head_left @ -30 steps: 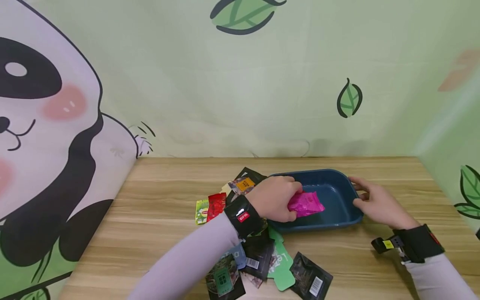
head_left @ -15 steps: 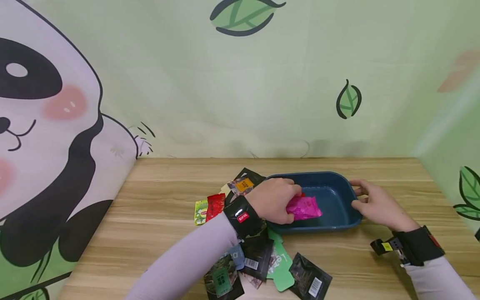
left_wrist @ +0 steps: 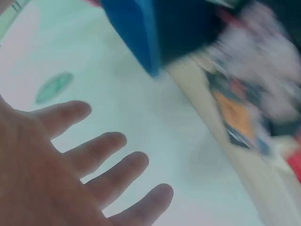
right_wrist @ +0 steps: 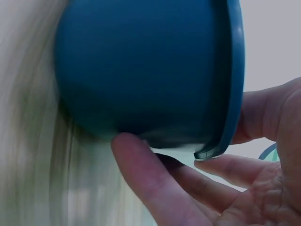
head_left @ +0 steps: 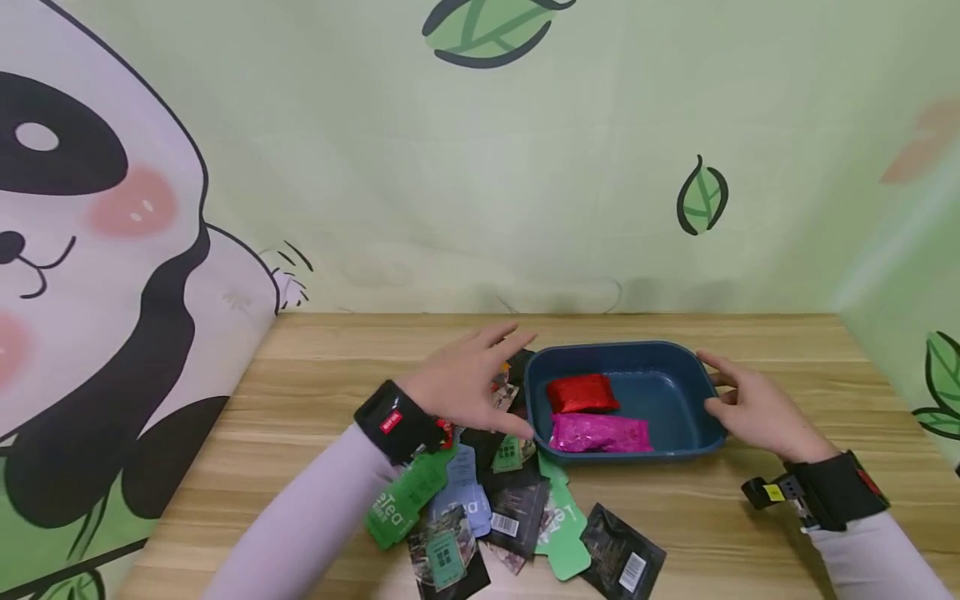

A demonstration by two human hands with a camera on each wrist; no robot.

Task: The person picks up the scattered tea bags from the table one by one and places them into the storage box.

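A blue tub (head_left: 667, 408) stands on the wooden table with a red foil packet (head_left: 583, 393) and a pink packet (head_left: 600, 433) side by side in its left half. My left hand (head_left: 461, 379) is held just left of the tub, fingers spread and nothing in it, above a heap of tea sachets. In the left wrist view its fingers (left_wrist: 117, 174) are straight and apart. My right hand (head_left: 765, 412) holds the tub's right end by the rim. The right wrist view has fingertips (right_wrist: 134, 146) against the outer wall, the thumb partly hidden behind the rim.
Nearest the tub's front lie a green sachet (head_left: 566, 542) and a black sachet with a barcode (head_left: 622, 554). More sachets, among them a green one (head_left: 408, 500) and a blue one (head_left: 462, 492), overlap under the left forearm. A printed backdrop (head_left: 600, 167) rises behind the table.
My left hand has let go of the pink packet, leaving it in the tub beside the red one, and has moved left out of the tub, opening. The right hand stays at the rim.
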